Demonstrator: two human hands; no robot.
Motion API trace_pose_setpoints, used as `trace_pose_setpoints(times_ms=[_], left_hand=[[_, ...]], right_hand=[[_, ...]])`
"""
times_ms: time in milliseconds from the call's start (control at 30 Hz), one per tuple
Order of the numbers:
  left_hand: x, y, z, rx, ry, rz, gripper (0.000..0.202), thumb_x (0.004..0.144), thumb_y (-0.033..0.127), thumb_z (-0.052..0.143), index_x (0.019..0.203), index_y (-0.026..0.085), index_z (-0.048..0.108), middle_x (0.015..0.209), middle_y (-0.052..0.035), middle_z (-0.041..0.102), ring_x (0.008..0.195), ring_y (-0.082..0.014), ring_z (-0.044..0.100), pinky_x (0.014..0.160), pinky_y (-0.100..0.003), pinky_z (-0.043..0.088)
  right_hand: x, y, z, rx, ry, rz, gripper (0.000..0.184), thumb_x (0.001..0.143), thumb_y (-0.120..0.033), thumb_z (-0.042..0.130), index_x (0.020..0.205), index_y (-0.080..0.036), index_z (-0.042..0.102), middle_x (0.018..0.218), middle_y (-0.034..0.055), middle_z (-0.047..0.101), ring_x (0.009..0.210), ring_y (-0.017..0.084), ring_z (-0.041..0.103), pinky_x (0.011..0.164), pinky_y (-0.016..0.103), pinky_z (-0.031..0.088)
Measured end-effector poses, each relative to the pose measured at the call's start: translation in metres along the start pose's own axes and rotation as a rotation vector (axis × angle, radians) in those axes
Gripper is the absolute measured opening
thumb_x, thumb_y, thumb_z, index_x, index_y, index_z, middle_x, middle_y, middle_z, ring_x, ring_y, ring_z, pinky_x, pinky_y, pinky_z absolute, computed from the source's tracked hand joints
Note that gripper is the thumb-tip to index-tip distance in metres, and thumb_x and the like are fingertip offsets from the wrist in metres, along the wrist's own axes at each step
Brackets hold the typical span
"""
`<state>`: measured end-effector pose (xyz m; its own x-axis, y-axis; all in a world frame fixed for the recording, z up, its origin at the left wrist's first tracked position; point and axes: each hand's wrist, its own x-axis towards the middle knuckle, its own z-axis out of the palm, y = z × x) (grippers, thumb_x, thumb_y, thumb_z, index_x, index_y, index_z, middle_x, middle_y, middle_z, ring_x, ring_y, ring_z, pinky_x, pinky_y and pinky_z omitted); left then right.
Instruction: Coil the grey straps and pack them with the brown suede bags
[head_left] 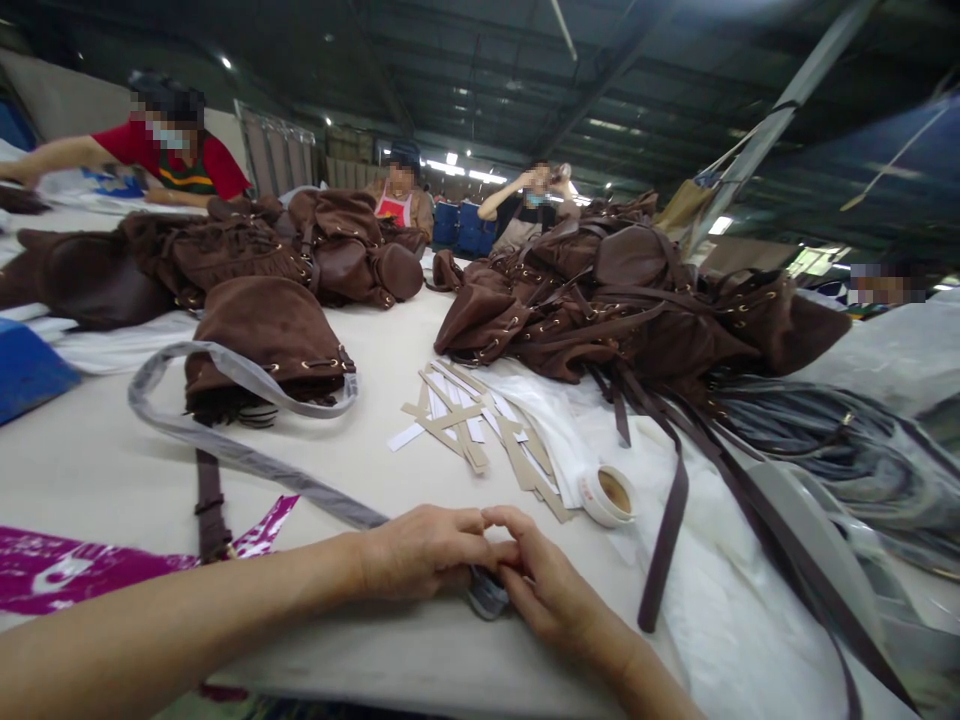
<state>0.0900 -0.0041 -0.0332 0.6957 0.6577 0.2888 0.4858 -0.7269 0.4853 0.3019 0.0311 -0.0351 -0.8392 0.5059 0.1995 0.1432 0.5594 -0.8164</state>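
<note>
Left hand (424,550), right hand (555,590): both grips closed, fingertips pinching small grey webbing fold (487,595) just above worktop (105,480). One grey webbing strap (240,455) looped left. One dark brown strap (211,505) beside it. One tape roll (607,495), tan cardboard strips (465,425), white paper strips (409,436) ahead. Brown suede bags (262,340) beyond: one separate, two heaps. Magenta printed sheet (97,565), lettering unreadable.

A dark factory ceiling (480,40) spans overhead on steel beams (607,75), with fluorescent tube lights (457,168) glowing toward the far end. A pale wall (67,95) runs along the left, a metal-framed panel (274,150) stands near it, blue crates (457,228) sit beyond the cream work table (97,480), and a grey diagonal girder (780,120) crosses the right.
</note>
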Motion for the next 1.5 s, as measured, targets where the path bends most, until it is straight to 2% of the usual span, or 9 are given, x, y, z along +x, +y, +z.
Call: trace_pose_setpoints(times_ms=[167, 300, 467, 600, 733, 967, 1200, 1400, 1500], left_hand=[[-0.001, 0.005, 0.007, 0.24, -0.053, 0.042, 0.008, 0.086, 0.016, 0.051, 0.088, 0.02, 0.058, 0.098, -0.0012, 0.058, 0.084, -0.0148, 0.055, 0.07, -0.021, 0.044], [-0.004, 0.022, 0.019, 0.42, -0.003, -0.136, 0.009, 0.091, 0.017, 0.046, 0.087, 0.019, 0.054, 0.097, -0.0033, 0.056, 0.084, -0.0166, 0.052, 0.066, -0.024, 0.046], [0.002, 0.038, 0.033, 0.316, 0.059, -0.481, 0.011, 0.084, 0.011, 0.052, 0.091, 0.019, 0.053, 0.096, -0.0035, 0.054, 0.084, -0.0181, 0.054, 0.07, -0.028, 0.049], [0.009, 0.044, 0.037, 0.239, 0.041, -0.633, 0.016, 0.079, 0.008, 0.053, 0.091, 0.018, 0.053, 0.095, -0.005, 0.053, 0.086, -0.0207, 0.055, 0.074, -0.033, 0.05], [0.003, 0.042, 0.025, 0.202, 0.02, -0.545, 0.009, 0.085, 0.015, 0.054, 0.093, 0.018, 0.054, 0.098, -0.005, 0.054, 0.09, -0.0202, 0.055, 0.077, -0.031, 0.05], [-0.004, 0.016, -0.011, 0.148, -0.151, -0.188, 0.028, 0.08, 0.014, 0.061, 0.106, 0.024, 0.059, 0.109, -0.0038, 0.053, 0.092, -0.0176, 0.055, 0.082, -0.025, 0.046], [0.007, 0.039, 0.024, 0.105, 0.05, -0.61, 0.032, 0.08, 0.006, 0.046, 0.108, 0.014, 0.058, 0.105, -0.0083, 0.053, 0.093, -0.0203, 0.055, 0.085, -0.03, 0.046], [0.0, 0.022, -0.01, 0.231, -0.166, -0.36, 0.017, 0.083, 0.026, 0.062, 0.1, 0.023, 0.061, 0.095, -0.0029, 0.055, 0.087, -0.0192, 0.054, 0.075, -0.028, 0.047], [0.003, 0.018, -0.005, 0.306, -0.143, -0.373, 0.015, 0.086, 0.019, 0.055, 0.1, 0.02, 0.06, 0.097, -0.0046, 0.056, 0.086, -0.0192, 0.053, 0.075, -0.029, 0.048]], right_hand=[[0.001, 0.003, 0.003, -0.103, 0.126, -0.015, 0.04, 0.089, -0.009, 0.04, 0.126, -0.022, 0.038, 0.102, 0.0062, 0.067, 0.094, 0.017, 0.065, 0.084, 0.031, 0.052], [-0.009, -0.006, 0.007, -0.433, 0.382, -0.097, 0.022, 0.091, -0.013, 0.043, 0.104, -0.023, 0.057, 0.108, 0.0098, 0.062, 0.1, 0.021, 0.061, 0.084, 0.033, 0.052], [-0.021, -0.018, 0.025, -0.394, 0.295, -0.018, 0.027, 0.086, -0.011, 0.047, 0.109, -0.025, 0.052, 0.084, 0.0026, 0.065, 0.071, 0.017, 0.063, 0.066, 0.027, 0.051], [-0.014, -0.018, 0.036, -0.35, 0.298, 0.153, 0.02, 0.083, -0.011, 0.046, 0.098, -0.024, 0.049, 0.083, 0.0017, 0.067, 0.073, 0.019, 0.065, 0.065, 0.027, 0.049], [-0.005, -0.02, 0.028, -0.368, 0.164, 0.237, 0.024, 0.08, -0.007, 0.045, 0.097, -0.024, 0.045, 0.082, 0.0012, 0.067, 0.074, 0.02, 0.065, 0.064, 0.027, 0.045], [0.006, -0.013, -0.004, -0.248, -0.058, 0.048, 0.02, 0.08, -0.006, 0.046, 0.087, -0.023, 0.048, 0.085, -0.0005, 0.064, 0.08, 0.017, 0.06, 0.07, 0.025, 0.043], [0.005, -0.004, 0.015, -0.386, 0.037, 0.127, 0.056, 0.075, -0.002, 0.044, 0.128, -0.018, 0.037, 0.096, 0.0069, 0.065, 0.09, 0.023, 0.061, 0.079, 0.033, 0.046], [0.008, 0.001, -0.002, -0.195, -0.045, 0.027, 0.034, 0.083, -0.009, 0.05, 0.114, -0.023, 0.052, 0.102, 0.0038, 0.065, 0.095, 0.019, 0.06, 0.083, 0.03, 0.047], [0.013, 0.0, -0.002, -0.232, -0.036, 0.039, 0.039, 0.081, -0.007, 0.047, 0.115, -0.023, 0.052, 0.1, 0.0043, 0.066, 0.095, 0.02, 0.06, 0.084, 0.032, 0.047]])
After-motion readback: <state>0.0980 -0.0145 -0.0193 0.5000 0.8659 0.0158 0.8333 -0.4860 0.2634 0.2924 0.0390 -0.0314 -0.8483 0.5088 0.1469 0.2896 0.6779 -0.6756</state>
